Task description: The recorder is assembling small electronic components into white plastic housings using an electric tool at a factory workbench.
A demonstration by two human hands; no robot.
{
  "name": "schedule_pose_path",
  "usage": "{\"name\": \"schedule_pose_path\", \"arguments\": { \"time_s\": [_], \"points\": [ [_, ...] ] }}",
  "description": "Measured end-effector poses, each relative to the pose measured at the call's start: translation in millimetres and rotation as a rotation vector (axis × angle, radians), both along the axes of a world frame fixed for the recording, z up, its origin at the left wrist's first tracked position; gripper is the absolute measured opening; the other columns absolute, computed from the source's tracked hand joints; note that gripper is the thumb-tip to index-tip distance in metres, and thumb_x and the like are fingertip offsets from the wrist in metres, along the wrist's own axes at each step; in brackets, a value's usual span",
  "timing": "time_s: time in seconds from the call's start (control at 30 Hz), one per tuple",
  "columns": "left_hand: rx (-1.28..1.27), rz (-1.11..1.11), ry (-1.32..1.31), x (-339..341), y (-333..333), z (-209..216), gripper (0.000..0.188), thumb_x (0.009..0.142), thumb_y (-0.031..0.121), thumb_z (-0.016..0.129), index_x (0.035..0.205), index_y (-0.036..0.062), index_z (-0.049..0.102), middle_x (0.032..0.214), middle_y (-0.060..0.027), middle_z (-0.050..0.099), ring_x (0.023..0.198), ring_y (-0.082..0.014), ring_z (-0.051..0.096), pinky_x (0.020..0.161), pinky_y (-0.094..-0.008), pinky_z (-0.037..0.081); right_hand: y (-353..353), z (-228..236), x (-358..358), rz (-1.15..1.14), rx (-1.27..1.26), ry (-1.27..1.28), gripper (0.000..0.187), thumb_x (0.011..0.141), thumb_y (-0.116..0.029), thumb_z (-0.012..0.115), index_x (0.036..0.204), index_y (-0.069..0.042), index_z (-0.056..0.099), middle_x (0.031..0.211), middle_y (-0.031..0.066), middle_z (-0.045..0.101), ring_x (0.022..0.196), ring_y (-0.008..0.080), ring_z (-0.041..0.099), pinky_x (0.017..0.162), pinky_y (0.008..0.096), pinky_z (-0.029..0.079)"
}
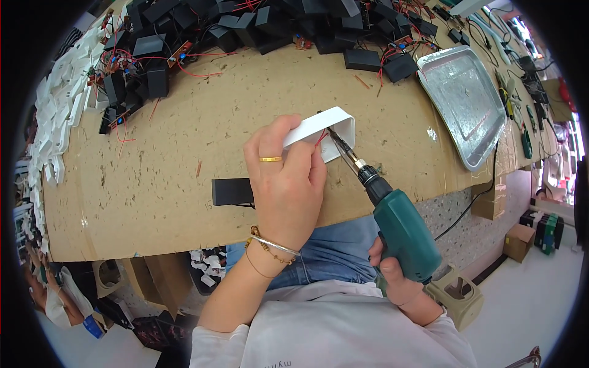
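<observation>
Fingers of my left hand [285,168] are closed around a white plastic housing [334,119], held tilted just above the table. Gripped in my right hand [392,270] is a green electric screwdriver [405,230], its power cord trailing off to the right. The tool's dark bit reaches into the open side of the housing; its very tip is hidden inside. Thin red wires show in the housing beside the bit. Left of my left wrist lies a black rectangular box [231,192] with a dark cable, partly covered by my hand.
Black boxes [270,21] with wires and small circuit boards heap along the far side. White plastic housings [55,110] pile up at the left. At the right rests a shallow metal tray [428,61], with pliers [526,141] and other hand tools beyond it. Cardboard [153,214] covers the table.
</observation>
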State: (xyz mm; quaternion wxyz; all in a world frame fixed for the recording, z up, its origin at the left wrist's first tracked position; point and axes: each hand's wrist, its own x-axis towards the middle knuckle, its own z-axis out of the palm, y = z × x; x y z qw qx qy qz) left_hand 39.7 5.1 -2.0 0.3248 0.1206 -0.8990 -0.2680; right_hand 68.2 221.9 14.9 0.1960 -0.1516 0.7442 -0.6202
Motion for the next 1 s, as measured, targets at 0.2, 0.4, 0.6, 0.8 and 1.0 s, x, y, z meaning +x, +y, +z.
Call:
{"name": "schedule_pose_path", "arguments": {
  "time_s": [0.2,0.4,0.6,0.8,1.0],
  "points": [
    [-0.009,0.014,0.032,-1,0,0,0.011,0.073,-0.002,0.07,0.078,0.002,0.062,0.117,-0.0084,0.056,0.105,-0.0294,0.05,0.081,-0.0355,0.047,2,0,1,-0.016,-0.017,-0.04,0.035,0.086,-0.025,0.073,0.106,0.001,0.061,0.085,0.0058,0.064,0.069,0.0124,0.059,0.062,0.026,0.048],
    [-0.013,0.011,0.024,-1,0,3,0.011,0.072,-0.003,0.07,0.079,0.002,0.063,0.117,-0.0086,0.056,0.105,-0.0299,0.05,0.082,-0.0366,0.047,-2,6,0,-0.024,-0.009,-0.034,0.034,0.088,-0.029,0.069,0.104,0.0,0.062,0.085,0.0058,0.063,0.071,0.0148,0.058,0.062,0.0281,0.046],
    [-0.004,0.01,0.049,-1,0,0,0.011,0.071,-0.003,0.07,0.078,0.0019,0.062,0.116,-0.0084,0.056,0.103,-0.0311,0.051,0.082,-0.0371,0.047,-7,12,2,-0.034,0.103,-0.128,0.069,0.085,-0.062,0.06,0.112,0.001,0.052,0.082,0.007,0.057,0.066,0.0131,0.053,0.063,0.0277,0.045],
    [-0.003,0.007,0.04,-1,0,2,0.011,0.071,-0.003,0.07,0.077,0.0018,0.062,0.116,-0.0085,0.056,0.102,-0.0315,0.05,0.081,-0.0373,0.047,-8,13,3,-0.068,0.086,-0.116,0.068,0.084,-0.061,0.062,0.111,0.001,0.051,0.082,0.0068,0.057,0.066,0.0126,0.054,0.062,0.0273,0.044],
    [0.022,0.002,0.039,-2,0,2,0.011,0.071,-0.003,0.07,0.077,0.002,0.062,0.116,-0.0086,0.056,0.103,-0.0311,0.05,0.082,-0.0376,0.047,-6,11,3,-0.052,0.101,-0.126,0.07,0.084,-0.06,0.062,0.116,0.001,0.05,0.083,0.0076,0.057,0.067,0.0133,0.053,0.063,0.0272,0.044]
  ]
}}
